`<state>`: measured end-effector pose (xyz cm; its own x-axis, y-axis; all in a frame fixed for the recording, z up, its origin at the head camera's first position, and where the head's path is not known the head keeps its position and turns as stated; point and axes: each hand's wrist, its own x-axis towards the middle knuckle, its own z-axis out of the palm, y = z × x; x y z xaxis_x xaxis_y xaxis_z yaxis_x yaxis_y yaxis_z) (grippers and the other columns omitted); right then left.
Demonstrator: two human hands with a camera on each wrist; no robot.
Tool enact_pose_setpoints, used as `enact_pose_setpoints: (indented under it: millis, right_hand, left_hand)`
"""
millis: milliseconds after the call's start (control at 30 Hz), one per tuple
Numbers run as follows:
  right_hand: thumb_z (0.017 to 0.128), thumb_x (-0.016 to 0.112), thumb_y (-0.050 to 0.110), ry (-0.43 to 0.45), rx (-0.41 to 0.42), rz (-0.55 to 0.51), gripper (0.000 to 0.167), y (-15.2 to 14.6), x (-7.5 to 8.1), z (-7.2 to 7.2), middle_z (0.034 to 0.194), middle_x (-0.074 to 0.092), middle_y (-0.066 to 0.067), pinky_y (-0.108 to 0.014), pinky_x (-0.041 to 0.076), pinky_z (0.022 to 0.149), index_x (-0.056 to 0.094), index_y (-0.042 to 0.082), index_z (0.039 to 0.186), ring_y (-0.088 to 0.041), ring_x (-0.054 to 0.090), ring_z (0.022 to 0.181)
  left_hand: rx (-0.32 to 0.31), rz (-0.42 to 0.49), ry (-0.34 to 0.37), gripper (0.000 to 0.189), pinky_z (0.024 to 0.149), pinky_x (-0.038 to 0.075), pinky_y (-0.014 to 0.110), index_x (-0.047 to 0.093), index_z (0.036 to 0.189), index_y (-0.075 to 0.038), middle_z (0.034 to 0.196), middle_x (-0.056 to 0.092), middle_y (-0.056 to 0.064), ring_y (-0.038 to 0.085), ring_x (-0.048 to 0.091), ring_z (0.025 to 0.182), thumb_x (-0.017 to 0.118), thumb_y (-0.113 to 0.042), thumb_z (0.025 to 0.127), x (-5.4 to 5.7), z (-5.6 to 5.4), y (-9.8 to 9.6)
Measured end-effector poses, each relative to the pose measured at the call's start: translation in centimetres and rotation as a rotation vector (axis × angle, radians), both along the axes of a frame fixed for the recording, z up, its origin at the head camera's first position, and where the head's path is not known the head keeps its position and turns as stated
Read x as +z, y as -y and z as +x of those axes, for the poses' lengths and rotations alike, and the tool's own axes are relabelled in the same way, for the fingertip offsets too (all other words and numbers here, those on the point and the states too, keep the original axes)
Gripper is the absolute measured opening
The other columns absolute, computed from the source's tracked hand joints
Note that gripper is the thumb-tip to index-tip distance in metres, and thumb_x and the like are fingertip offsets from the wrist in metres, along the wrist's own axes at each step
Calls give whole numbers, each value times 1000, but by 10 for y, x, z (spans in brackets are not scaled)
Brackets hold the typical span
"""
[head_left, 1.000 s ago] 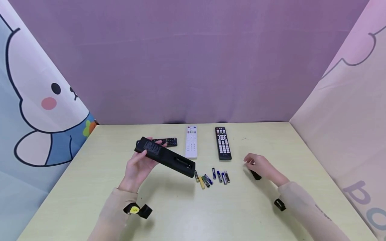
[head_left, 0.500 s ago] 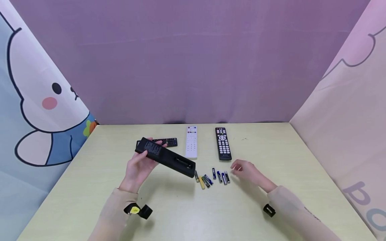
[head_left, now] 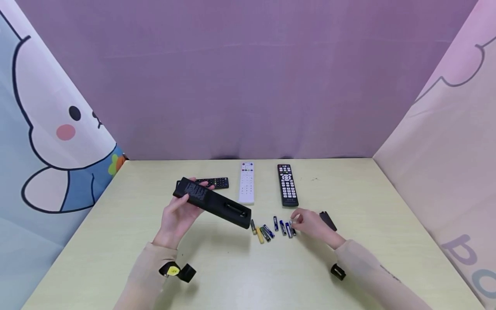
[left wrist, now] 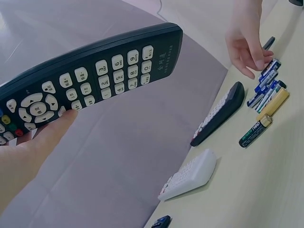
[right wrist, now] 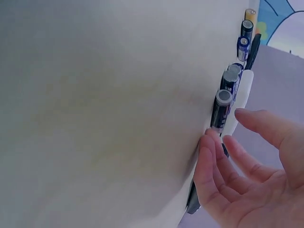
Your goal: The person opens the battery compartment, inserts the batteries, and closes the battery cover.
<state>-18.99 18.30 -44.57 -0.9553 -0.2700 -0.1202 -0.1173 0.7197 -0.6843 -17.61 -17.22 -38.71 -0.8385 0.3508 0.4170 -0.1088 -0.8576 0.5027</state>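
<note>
In the head view, my left hand [head_left: 179,217] grips a black remote control [head_left: 212,202], tilted above the table with its back up and its battery slot uncovered. Its white-buttoned front [left wrist: 118,71] shows in the left wrist view; whether the slot holds a battery is hard to tell. My right hand [head_left: 311,223] is at the right end of a row of small batteries. Seen from the right wrist, its thumb and fingers are spread apart beside the nearest battery [right wrist: 221,110], not closed round it. A black battery cover [head_left: 328,221] lies right of that hand.
Behind the batteries lie a white remote [head_left: 246,183] and a black remote [head_left: 287,185]. Another black remote [head_left: 218,183] is partly hidden by the held one. More batteries, one yellow [head_left: 259,235], lie left of centre. A purple cloth wall [head_left: 248,86] borders the table's back.
My right hand has moved left from the black battery cover to the batteries, leaving the cover on the table. The left hand and its remote control have stayed nearly still.
</note>
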Motion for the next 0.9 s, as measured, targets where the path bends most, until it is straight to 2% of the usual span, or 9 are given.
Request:
enact_pose_setpoints:
  millis: [233,500,700,900]
  right_hand:
    - [75,65,7,2,-31,56,17,5,-5,-2,70,57,-2,-25,44,53,59,3,90,-12,51,59]
    - [71,66,3,-32,-30,89,13,9,-5,-3,70,58,-2,-24,44,53,61,2,83,-12,52,60]
    - [71,65,2,-33,-28,75,14,9,-4,-4,70,58,-3,-23,44,52,61,1,84,-12,52,59]
    - [74,63,2,-23,-59,0,18,5,3,-3,70,58,-4,-25,45,52,60,-1,91,-13,53,58]
  left_hand:
    - [-9,5,4,33,97,31,48,39,123,-4,126,41,22,41,28,124,31,-1,91,-2,0,2]
    - [-7,4,10,32,96,31,48,40,122,-4,125,43,22,41,29,124,32,-2,91,-2,1,2]
    - [-6,6,15,32,96,32,48,39,122,-4,126,41,23,40,35,121,31,-2,91,-2,1,1]
    - [0,2,28,32,95,33,48,42,121,-4,125,43,21,39,37,120,32,-2,91,-3,2,1]
